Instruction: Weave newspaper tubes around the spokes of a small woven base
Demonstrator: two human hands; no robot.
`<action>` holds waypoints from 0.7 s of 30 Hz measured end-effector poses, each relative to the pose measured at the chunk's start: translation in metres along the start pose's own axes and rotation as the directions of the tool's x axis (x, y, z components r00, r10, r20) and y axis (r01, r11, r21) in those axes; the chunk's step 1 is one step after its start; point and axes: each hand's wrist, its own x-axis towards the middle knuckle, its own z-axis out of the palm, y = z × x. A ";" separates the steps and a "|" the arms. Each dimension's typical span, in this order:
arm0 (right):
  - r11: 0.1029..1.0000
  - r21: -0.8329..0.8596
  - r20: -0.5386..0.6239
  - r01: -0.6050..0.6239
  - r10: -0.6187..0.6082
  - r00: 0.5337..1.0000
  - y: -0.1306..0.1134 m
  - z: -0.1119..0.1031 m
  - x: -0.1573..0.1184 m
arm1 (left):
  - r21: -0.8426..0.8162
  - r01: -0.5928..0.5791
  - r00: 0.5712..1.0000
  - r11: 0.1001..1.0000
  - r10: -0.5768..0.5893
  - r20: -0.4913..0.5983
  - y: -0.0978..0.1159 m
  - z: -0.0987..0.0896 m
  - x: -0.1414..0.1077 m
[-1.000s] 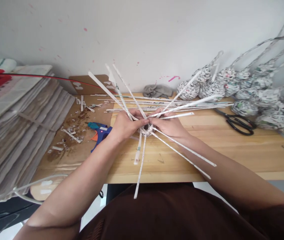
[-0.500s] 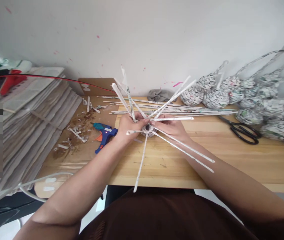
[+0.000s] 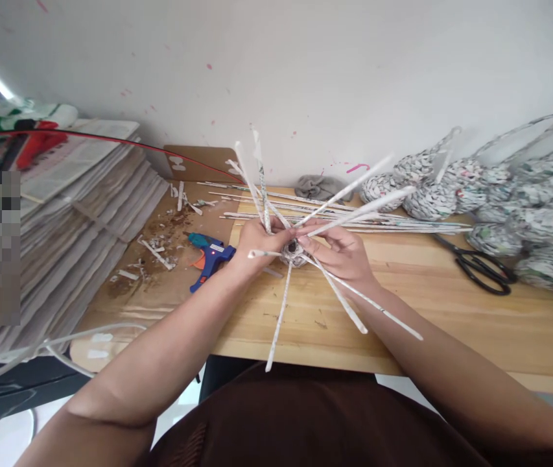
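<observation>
Head view: your left hand and right hand pinch the part-woven core; spoke at six o'clock unwoven.

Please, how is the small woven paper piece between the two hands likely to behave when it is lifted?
The woven paper piece is probably light, since it looks made of thin rolled paper. Its sticks seem fairly stiff, as they stick out nearly straight; being so slender, they might crease if pushed.
</observation>
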 end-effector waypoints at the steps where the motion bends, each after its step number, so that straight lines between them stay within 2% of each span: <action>1: 1.000 0.017 -0.005 -0.021 0.021 1.000 -0.001 0.000 0.000 | -0.006 0.000 1.000 1.000 0.000 0.003 0.001 0.000 -0.001; 4: 0.983 0.122 -0.043 -0.138 0.144 0.989 0.001 -0.001 0.001 | -0.031 0.010 1.000 0.999 -0.010 0.014 0.005 0.000 -0.003; 7: 0.971 0.167 -0.091 -0.173 0.189 0.978 0.007 -0.002 0.005 | -0.069 0.020 1.000 0.997 -0.019 0.016 0.005 0.000 -0.003; 11: 0.988 0.075 -0.111 -0.138 0.146 0.983 0.012 -0.003 0.009 | -0.182 0.011 0.999 0.983 -0.003 0.045 0.000 0.002 -0.001; 17: 0.993 -0.048 -0.075 -0.109 0.106 0.992 0.012 -0.008 0.007 | -0.332 0.044 0.999 0.942 -0.043 0.011 -0.001 0.007 0.000; 21: 0.971 -0.219 -0.033 -0.095 0.090 0.995 0.007 -0.010 0.005 | -0.336 0.034 0.999 0.941 -0.033 0.007 0.001 0.009 -0.002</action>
